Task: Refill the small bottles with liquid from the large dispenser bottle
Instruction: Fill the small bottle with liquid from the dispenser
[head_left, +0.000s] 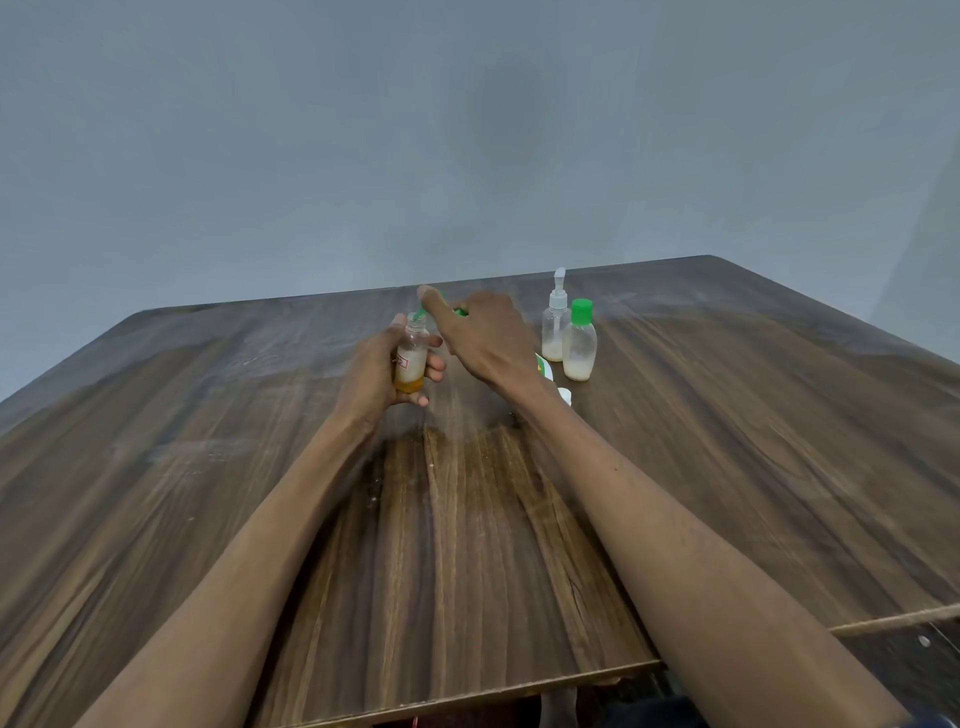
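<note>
Open small bottle (411, 353): clear, uncapped, upright in my left hand (376, 371), white liquid over an amber layer at the bottom.
Green piece (460, 310): mostly hidden in my right hand (480, 338) above the open neck.
Capped small bottle (579, 340): green cap, upright on the tabletop (727, 441), white liquid low inside.
Pump bottle (555, 325): clear, upright, touching the capped one, partly filled.

On the wooden table (727, 467), the near half is bare between and beside the two forearms. Near the far edge, right of centre, a pump bottle (555, 325) and a green-capped bottle (580, 343) stand touching. Just nearer, a partly hidden white object (565, 396) lies against the right forearm. The far-left and far-right corners are open.
</note>
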